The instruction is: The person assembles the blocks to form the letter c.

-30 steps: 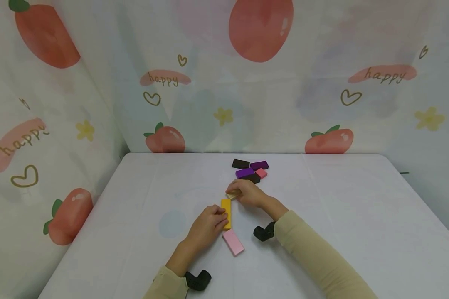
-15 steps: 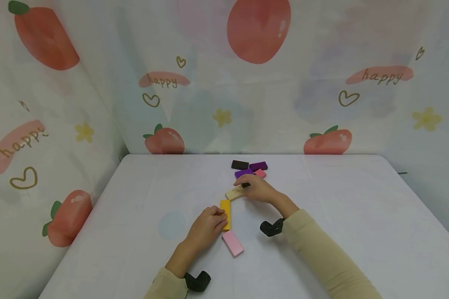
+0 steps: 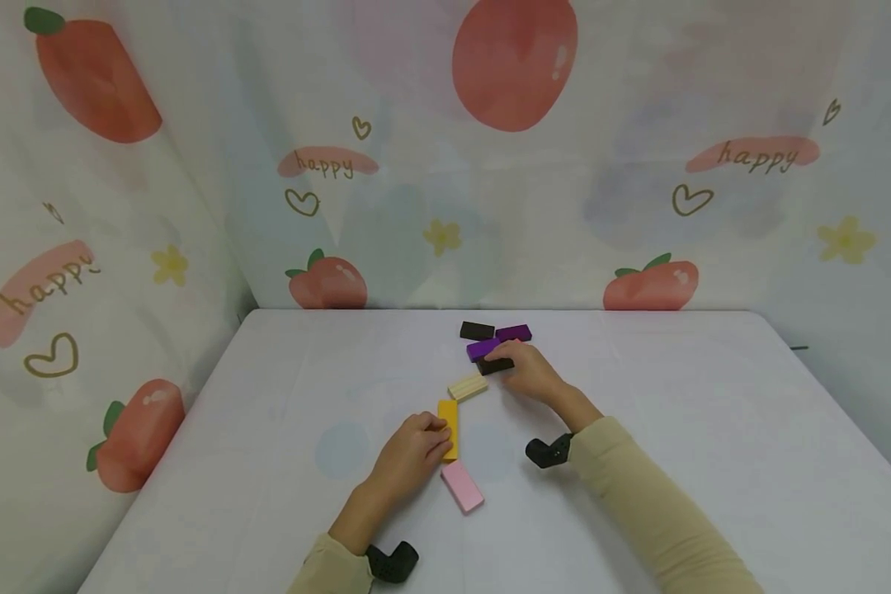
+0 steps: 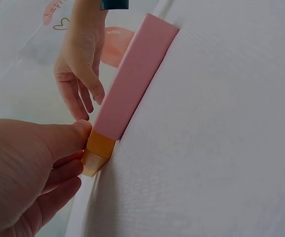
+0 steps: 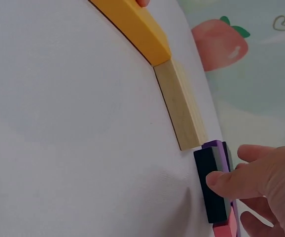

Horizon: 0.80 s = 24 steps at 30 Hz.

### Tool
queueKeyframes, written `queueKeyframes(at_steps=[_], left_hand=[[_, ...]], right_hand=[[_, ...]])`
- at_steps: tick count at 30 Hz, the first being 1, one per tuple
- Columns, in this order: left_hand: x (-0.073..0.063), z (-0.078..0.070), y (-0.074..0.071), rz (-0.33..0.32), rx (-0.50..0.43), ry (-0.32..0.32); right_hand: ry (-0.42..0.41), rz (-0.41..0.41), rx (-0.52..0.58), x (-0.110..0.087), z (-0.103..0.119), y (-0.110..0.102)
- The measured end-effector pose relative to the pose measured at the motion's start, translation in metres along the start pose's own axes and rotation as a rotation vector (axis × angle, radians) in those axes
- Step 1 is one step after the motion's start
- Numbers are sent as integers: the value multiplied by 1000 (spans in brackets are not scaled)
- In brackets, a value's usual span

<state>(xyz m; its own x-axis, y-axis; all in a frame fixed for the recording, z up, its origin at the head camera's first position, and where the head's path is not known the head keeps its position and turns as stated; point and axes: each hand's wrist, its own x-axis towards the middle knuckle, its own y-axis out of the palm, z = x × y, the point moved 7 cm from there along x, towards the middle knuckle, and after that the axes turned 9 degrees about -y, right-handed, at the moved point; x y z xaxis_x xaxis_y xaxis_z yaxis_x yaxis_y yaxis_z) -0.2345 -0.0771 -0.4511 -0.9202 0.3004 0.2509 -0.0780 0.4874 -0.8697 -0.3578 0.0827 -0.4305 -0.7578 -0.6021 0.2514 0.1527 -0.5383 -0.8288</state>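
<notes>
In the head view, my left hand (image 3: 412, 450) rests its fingertips against the left side of a yellow block (image 3: 452, 412). Just below is a pink block (image 3: 463, 488), set at a slant. A bare-wood block (image 3: 467, 388) lies beyond the yellow one, angled to the right. My right hand (image 5: 280, 182) is over a black block (image 5: 209, 165), its thumb pressed on that block's face. The other fingers spread beyond, above a purple block (image 5: 217, 144). In the right wrist view, the wooden block's end meets the yellow block's end.
Beyond the right hand lie another dark block (image 3: 478, 331), a dark purple block (image 3: 516, 332) and a coral block (image 5: 225, 229), close together. A white cloth covers the table (image 3: 327, 520). A printed curtain (image 3: 520, 231) stands along the back and left.
My right hand has let go of the wooden block and shifted right and away, its thumb now on the black block. The left hand stays at the yellow block.
</notes>
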Motion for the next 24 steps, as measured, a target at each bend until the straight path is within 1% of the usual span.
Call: queueKeyframes(at_steps=[4,9,13,18,19,20,24], left_hand=[[0,-1,0,4,11,-12],[0,-3,0,7,6,-14],[-1,-3,1,13,3,-19],[-1,-5,1,23,1,-22],[-1,-5,0,21,3,-18],[-1,-5,-1,19,5,-14],[-1,-5,-2,15,19,5]], right_hand=[[4,-34,-32,3,0,4],[9,-41,-101,6,-1,6],[0,-33,-167,3,-2,6],[9,-23,-218,-4,-3,5],[1,-26,-229,-6,-3,4],[-31,-50,-242,-7,-3,3],[-50,-82,-257,-13,0,0]])
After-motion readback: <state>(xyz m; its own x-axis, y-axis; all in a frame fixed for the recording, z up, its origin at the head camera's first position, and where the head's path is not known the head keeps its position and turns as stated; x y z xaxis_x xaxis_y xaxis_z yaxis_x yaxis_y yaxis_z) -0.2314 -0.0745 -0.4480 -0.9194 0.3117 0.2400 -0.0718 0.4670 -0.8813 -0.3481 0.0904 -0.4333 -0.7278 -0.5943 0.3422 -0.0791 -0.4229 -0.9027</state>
